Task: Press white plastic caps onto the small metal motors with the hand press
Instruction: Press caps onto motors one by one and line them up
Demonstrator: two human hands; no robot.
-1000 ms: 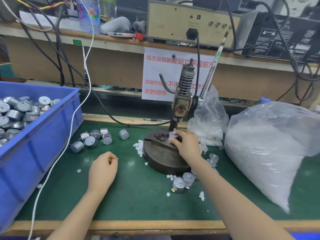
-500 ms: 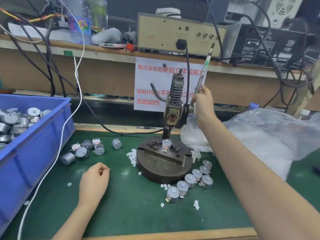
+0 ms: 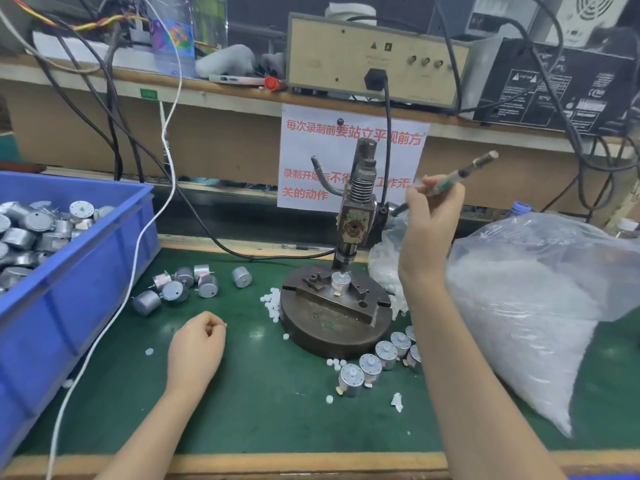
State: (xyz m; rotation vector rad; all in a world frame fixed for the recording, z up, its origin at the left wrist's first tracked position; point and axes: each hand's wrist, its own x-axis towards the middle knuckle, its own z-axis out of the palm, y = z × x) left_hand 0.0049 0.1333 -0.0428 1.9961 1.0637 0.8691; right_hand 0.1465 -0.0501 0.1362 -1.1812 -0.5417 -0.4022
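Note:
The hand press (image 3: 356, 216) stands on a round dark base (image 3: 322, 327) mid-table. A small metal motor (image 3: 340, 283) sits upright in the base fixture, directly under the ram. My right hand (image 3: 429, 216) grips the press lever (image 3: 464, 173), which is tilted down to the right. My left hand (image 3: 195, 351) rests on the green mat with curled fingers, pinching a small white cap at the fingertips. Loose white caps (image 3: 272, 301) lie left of the base. Several capped motors (image 3: 377, 362) stand in a row in front of the base.
A blue bin (image 3: 69, 271) of motors fills the left. Several loose motors (image 3: 183, 287) lie on the mat beside it. A big clear bag of white caps (image 3: 540, 299) lies at right. A white cable (image 3: 114, 299) crosses the mat. A shelf of equipment runs behind.
My right hand left the motor in the fixture, rose to the lever, and has pulled it down to the right. The ram now sits just above the motor. My left hand stayed put.

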